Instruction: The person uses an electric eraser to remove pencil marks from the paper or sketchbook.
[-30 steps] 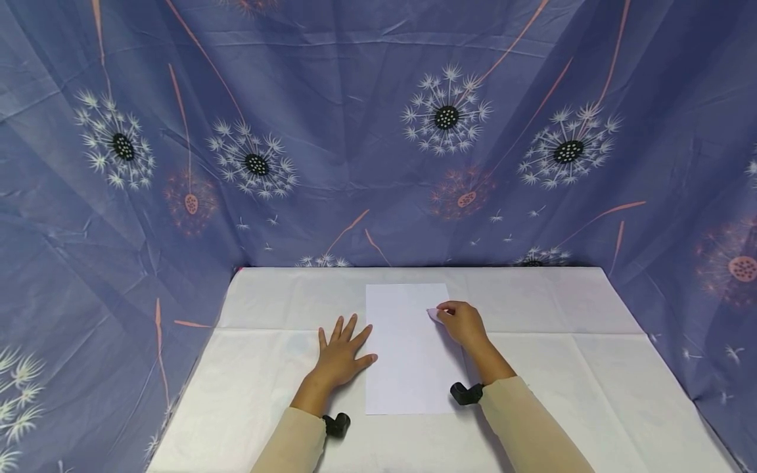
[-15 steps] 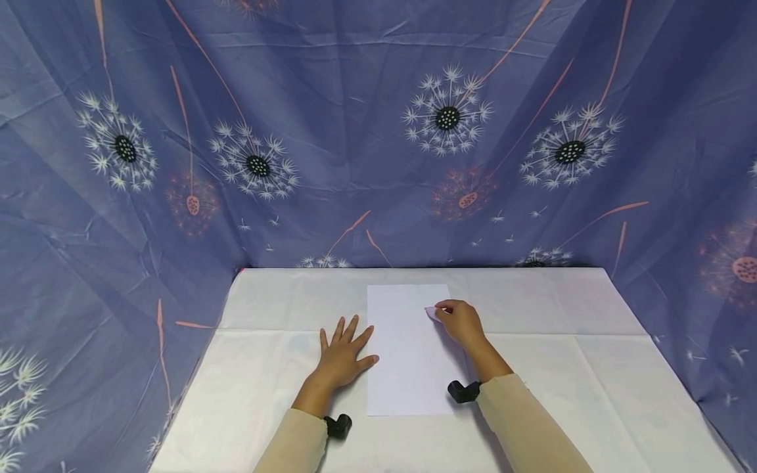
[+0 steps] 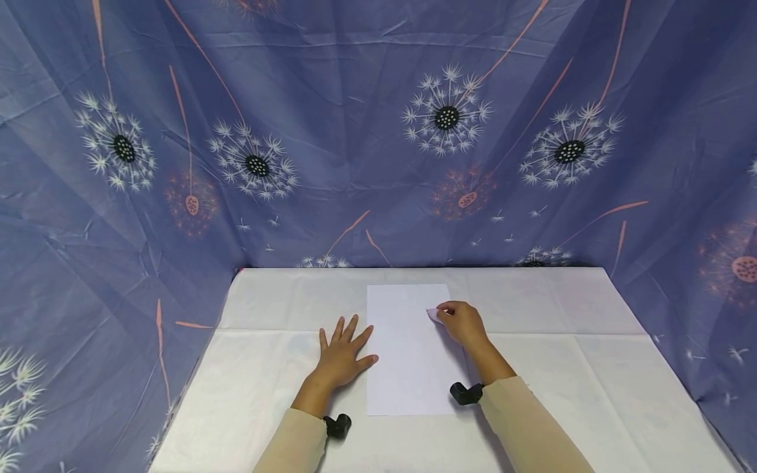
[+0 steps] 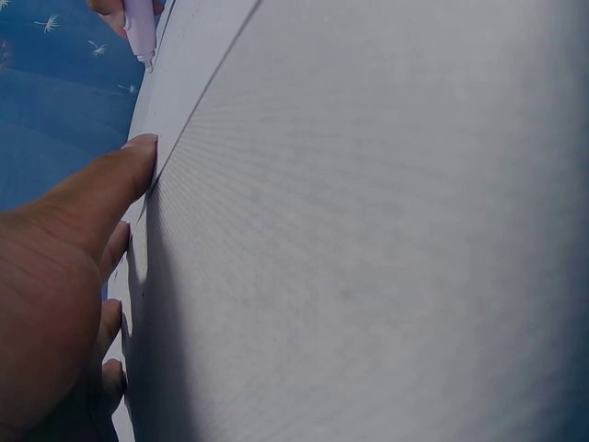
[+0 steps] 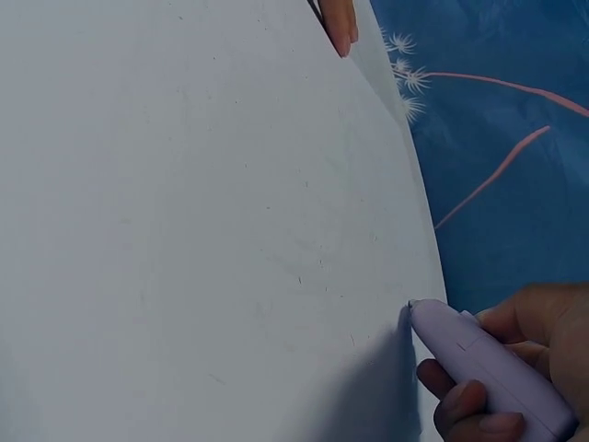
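Observation:
A white sheet of paper (image 3: 408, 368) lies upright on the white tabletop, in front of the person. At its left edge the left hand (image 3: 338, 362) rests with fingers spread; the thumb and index finger overlap the sheet's edge. The right hand (image 3: 464, 325) pinches a lavender pen-shaped tool (image 5: 492, 368) over the sheet's upper right. That tool has a thick body, a small raised button near the thumb and a narrow tip right at the paper. In the left wrist view the same lavender pen-shaped tool (image 4: 140, 28) points down toward the sheet.
A white cloth (image 3: 562, 394) with fold creases covers the table. Behind and beside it hangs a blue curtain (image 3: 355, 131) with dandelion prints. Black wrist cameras, left camera (image 3: 338, 426) and right camera (image 3: 467, 393), sit at the beige cuffs. Small dark specks show on the paper in the right wrist view.
The right hand and its pen-shaped tool shift very slightly up and left, then back down and right. The left hand and the paper stay essentially in place.

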Action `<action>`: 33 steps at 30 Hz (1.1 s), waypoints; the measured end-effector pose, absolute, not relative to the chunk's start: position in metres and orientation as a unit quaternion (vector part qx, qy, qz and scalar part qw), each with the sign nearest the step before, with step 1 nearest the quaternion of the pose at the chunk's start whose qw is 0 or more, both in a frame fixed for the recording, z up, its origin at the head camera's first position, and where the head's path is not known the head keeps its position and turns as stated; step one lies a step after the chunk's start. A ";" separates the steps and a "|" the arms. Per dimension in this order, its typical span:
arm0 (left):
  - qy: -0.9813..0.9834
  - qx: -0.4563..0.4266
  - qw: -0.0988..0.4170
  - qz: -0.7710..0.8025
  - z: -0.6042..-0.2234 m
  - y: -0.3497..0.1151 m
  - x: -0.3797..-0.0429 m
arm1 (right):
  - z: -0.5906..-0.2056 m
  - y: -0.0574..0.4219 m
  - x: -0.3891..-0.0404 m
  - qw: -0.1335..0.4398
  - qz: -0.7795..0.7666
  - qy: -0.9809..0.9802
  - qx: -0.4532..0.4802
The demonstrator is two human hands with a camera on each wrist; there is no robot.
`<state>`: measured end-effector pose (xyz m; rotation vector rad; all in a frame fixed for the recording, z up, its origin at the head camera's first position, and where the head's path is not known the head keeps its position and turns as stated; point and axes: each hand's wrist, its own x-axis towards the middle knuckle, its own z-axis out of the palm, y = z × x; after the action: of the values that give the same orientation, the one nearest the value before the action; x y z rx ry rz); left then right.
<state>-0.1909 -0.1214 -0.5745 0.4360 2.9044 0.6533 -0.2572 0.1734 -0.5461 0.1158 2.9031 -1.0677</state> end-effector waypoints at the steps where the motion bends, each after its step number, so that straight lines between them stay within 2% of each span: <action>1: 0.963 0.145 0.067 0.216 -0.574 -0.121 -0.191 | -0.546 0.173 -0.257 0.023 -0.346 0.937 0.037; 33: 0.962 0.144 0.072 0.220 -0.573 -0.121 -0.191 | -0.548 0.172 -0.261 0.029 -0.355 0.934 0.041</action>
<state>-0.1908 -0.1214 -0.5727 0.4318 2.8921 0.6608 -0.2612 0.1721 -0.5479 0.1271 2.8797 -1.0941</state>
